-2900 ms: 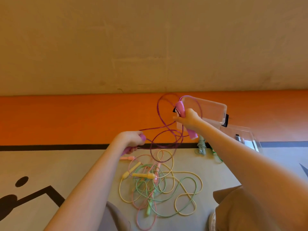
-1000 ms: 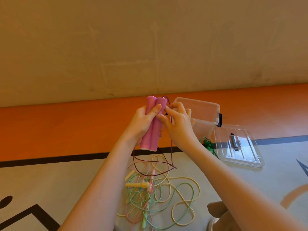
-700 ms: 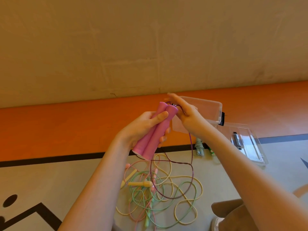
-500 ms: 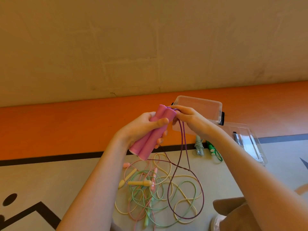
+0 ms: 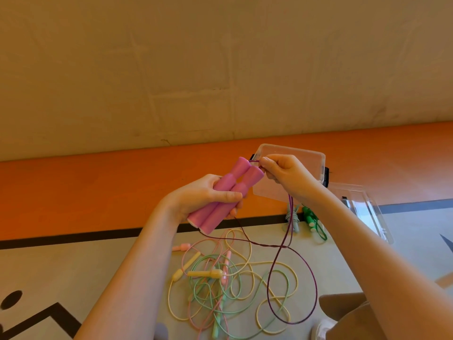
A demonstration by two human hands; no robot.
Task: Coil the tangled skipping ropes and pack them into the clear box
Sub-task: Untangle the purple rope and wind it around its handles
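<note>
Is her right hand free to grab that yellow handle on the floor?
Probably not yet. The right hand pinches the purple cord beside the pink handles held by the left hand. The yellow handle lies uncovered below, so letting go would free the way.

beige wall (image 5: 220,57), orange band (image 5: 85,192), grey floor (image 5: 61,273)

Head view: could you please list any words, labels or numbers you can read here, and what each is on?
None can be read.
Pink handles: plain, no print.
Clear box and lid: no label shows.
Floor: black painted shapes only, no letters.
</note>
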